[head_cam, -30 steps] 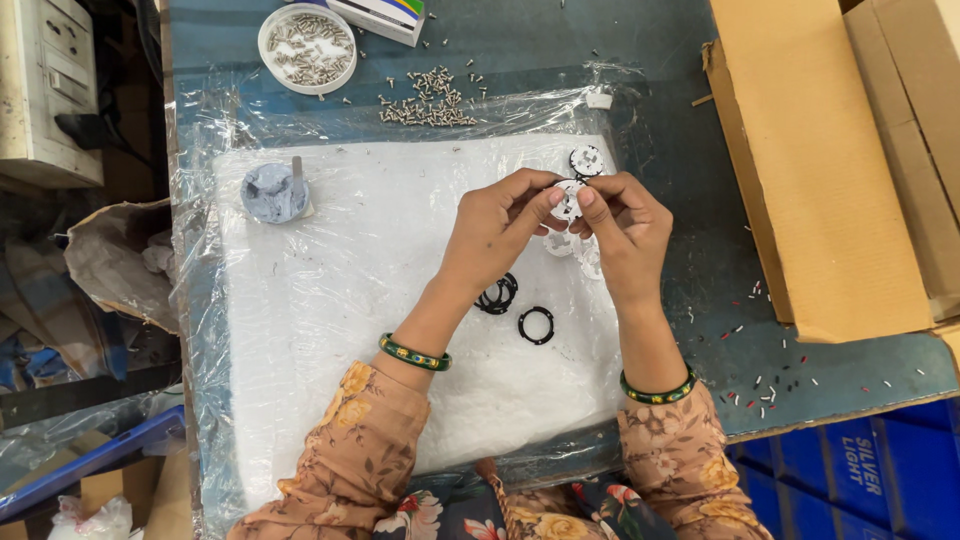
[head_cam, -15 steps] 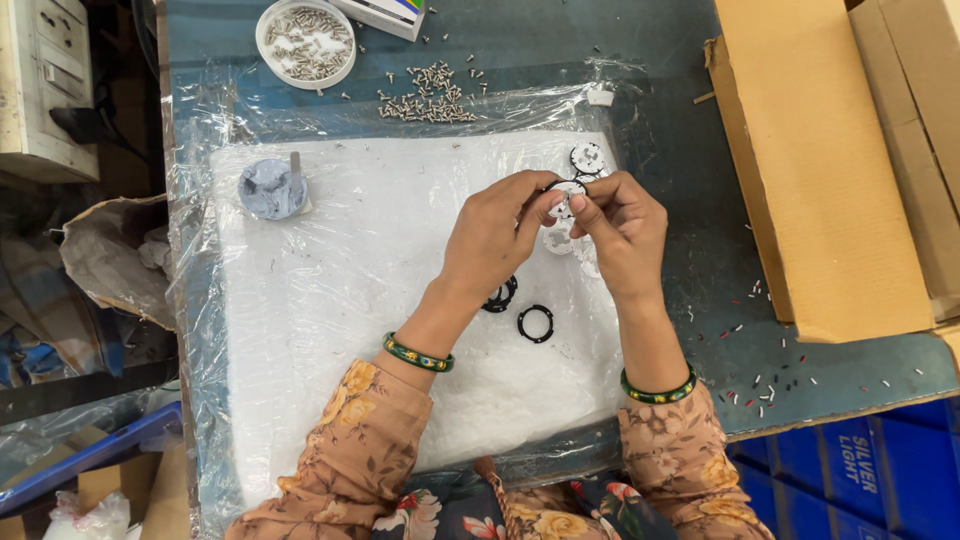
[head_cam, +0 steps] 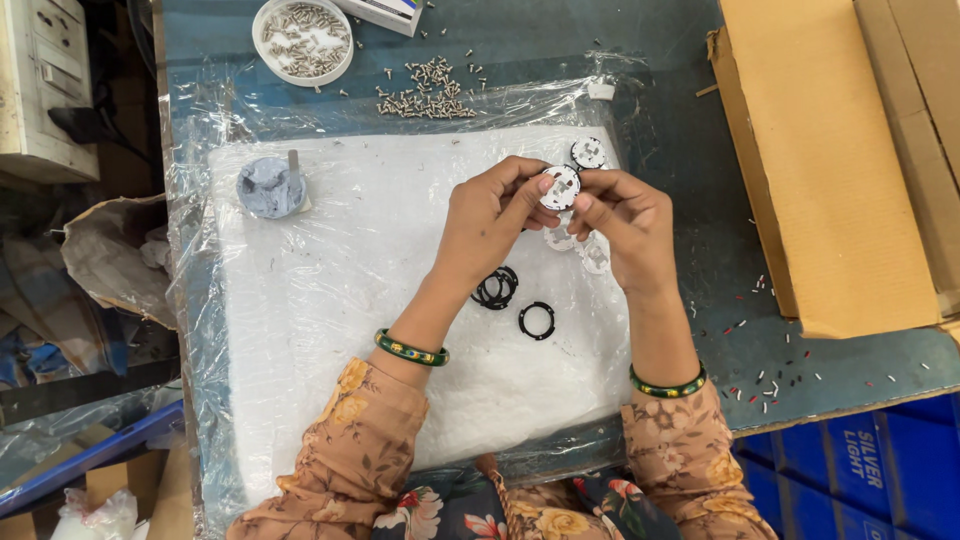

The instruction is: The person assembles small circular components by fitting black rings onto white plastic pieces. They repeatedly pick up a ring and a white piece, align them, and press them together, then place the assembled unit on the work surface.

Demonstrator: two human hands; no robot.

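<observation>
Blue worktable, cardboard boxes, blue crate

- Round disc pinched between left hand and right hand, above the foam pad.
- Another disc just behind, on the pad.
- More discs under the right hand (partly hidden).
- Rings and single ring nearer the body.
- Putty lump at pad's far left.
- Loose screws beyond the pad; bowl of screws left of them.
- Cardboard boxes at right.

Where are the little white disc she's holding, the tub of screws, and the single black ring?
white disc (head_cam: 560, 187), head view, its face.
tub of screws (head_cam: 262, 28), head view, left rim.
single black ring (head_cam: 522, 322), head view, left edge.
</observation>
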